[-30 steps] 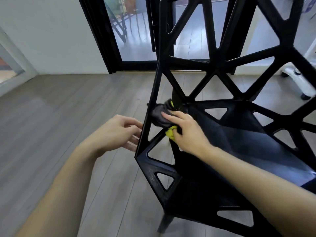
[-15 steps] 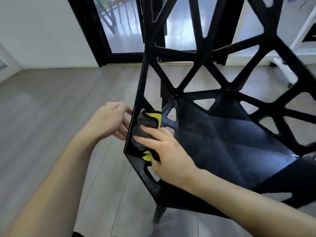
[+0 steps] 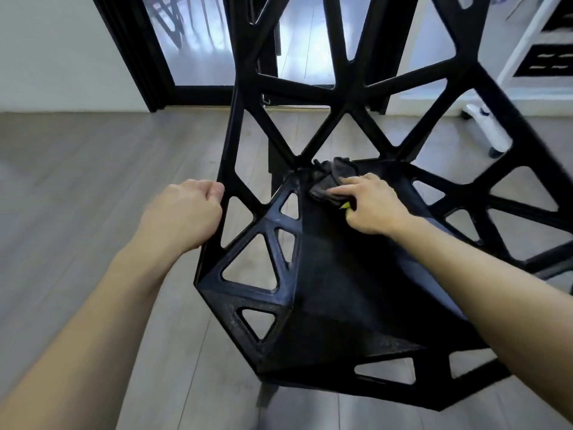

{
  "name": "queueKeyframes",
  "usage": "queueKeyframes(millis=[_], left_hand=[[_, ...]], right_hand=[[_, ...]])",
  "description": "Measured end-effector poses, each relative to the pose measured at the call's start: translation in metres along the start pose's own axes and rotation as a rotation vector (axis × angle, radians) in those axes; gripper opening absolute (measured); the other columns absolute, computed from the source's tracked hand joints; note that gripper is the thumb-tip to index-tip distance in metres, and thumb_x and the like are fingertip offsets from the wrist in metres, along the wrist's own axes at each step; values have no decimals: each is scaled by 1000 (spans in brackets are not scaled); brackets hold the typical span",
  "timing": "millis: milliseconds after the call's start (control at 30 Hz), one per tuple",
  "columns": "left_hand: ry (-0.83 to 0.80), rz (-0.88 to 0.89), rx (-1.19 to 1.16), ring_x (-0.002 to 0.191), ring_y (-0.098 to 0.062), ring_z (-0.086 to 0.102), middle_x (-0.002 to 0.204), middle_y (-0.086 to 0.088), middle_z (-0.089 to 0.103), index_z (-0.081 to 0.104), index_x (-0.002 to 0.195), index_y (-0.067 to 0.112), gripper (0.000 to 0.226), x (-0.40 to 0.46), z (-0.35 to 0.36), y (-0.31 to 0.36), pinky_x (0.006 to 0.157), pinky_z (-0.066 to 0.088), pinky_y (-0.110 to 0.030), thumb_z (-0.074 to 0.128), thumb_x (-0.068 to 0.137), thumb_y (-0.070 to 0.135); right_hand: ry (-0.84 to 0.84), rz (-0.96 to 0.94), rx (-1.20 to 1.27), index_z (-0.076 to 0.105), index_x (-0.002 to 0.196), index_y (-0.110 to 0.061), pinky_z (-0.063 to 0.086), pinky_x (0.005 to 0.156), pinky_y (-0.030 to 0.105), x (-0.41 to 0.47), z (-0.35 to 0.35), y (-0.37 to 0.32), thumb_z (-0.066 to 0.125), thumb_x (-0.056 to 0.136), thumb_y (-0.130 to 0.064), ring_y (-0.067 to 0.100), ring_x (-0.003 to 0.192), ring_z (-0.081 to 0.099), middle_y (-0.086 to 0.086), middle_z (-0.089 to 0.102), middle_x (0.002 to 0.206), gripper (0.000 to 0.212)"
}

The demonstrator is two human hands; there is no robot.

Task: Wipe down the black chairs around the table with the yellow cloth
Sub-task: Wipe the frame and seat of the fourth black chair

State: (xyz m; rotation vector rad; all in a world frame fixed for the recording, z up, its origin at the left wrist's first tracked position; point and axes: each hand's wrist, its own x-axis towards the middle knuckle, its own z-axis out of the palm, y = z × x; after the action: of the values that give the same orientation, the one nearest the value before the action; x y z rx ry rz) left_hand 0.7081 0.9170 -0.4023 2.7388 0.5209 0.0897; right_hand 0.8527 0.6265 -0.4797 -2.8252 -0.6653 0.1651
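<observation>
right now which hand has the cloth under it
The right hand: it presses the cloth onto the back of the black chair's seat. The left hand holds only the chair's side frame.

I log: grey wood-plank floor (image 3: pixel 93 187), spans frame. White wall (image 3: pixel 55 57), far left. Black-framed glass door (image 3: pixel 198 51) at floor's far edge, centre-left. White wheeled base (image 3: pixel 486 131) on floor, far right. White shelf unit (image 3: pixel 539 57), top right corner, contents unclear.
</observation>
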Motion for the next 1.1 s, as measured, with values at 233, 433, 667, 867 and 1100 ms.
queueKeyframes(millis=[233, 433, 667, 867, 1100], left_hand=[[433, 366, 210, 120, -39, 51, 125, -13, 52, 64, 133, 12, 61, -1, 13, 38, 99, 43, -51, 76, 82, 43], [-286, 593, -399, 151, -9, 45, 158, 13, 52, 33, 161, 43, 113, -14, 42, 88, 123, 41, -42, 88, 64, 63], [-282, 384, -618, 58, -12, 48, 62, 4, 50, 62, 79, 3, 49, -7, 42, 110, 58, 36, -33, 77, 96, 46], [-263, 85, -648, 71, -22, 68, 72, -2, 67, 67, 81, 7, 67, -3, 31, 99, 65, 46, -31, 59, 98, 71], [80, 552, 15, 98, -25, 70, 97, 5, 77, 75, 112, 23, 29, 4, 49, 55, 91, 55, -44, 58, 102, 44]], right_hand=[[171, 67, 586, 61, 138, -41, 50, 92, 17, -23, -48, 5, 69, 75, -12, 12, 121, 63, -10, 65, 134, 70], [24, 86, 1088, 65, 127, -25, 62, 94, 47, -58, -97, -16, 96, 52, -37, 25, 109, 76, 5, 73, 126, 82], [-250, 169, 1339, 64, 134, -11, 59, 100, 50, -129, -89, -21, 85, 81, -29, 30, 118, 73, 11, 75, 127, 59], [-4, 387, 876, 65, 135, -9, 63, 80, 41, -115, -106, 16, 89, 83, -38, 24, 100, 75, 9, 75, 121, 65], [20, 188, 24, 27, 166, -26, 9, 131, 53, -120, 1, -20, 26, 96, -81, 29, 163, 11, 11, 24, 173, 90]])
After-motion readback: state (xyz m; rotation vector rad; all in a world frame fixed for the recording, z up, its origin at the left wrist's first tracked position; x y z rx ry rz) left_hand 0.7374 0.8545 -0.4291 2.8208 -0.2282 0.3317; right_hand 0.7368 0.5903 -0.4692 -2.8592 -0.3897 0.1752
